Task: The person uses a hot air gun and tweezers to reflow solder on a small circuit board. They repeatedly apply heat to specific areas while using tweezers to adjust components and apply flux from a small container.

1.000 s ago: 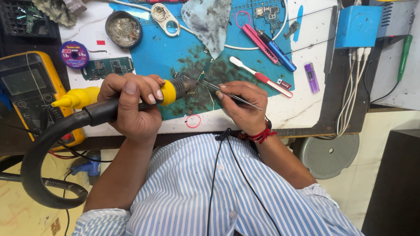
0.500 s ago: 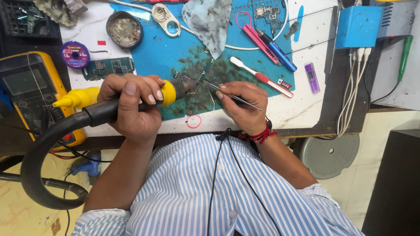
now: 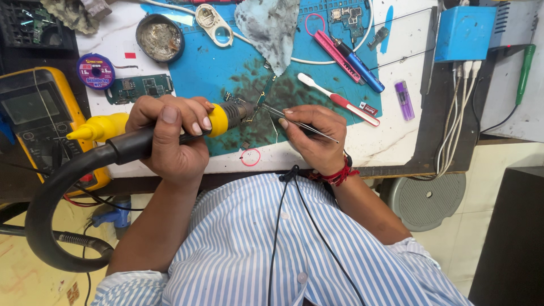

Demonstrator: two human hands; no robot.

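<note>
Hands: your left hand is wrapped tight round the yellow-and-black hot-air handle | your right hand pinches thin metal tweezers | both tips meet over the small green circuit board on the blue mat, worktop centre.

From my remote station I find the head view evenly and brightly lit, the light diffuse and seemingly from above. Shadows are soft and short; I note one under the left hand and another beneath the right hand on the blue mat. The white bench top reads near overexposed, with mild glare. Focus is sharp at centre. Straight edges bow slightly towards the frame borders, consistent with a wide lens. The dark cabinet at lower right loses detail in shade. No motion blur observed.
</note>
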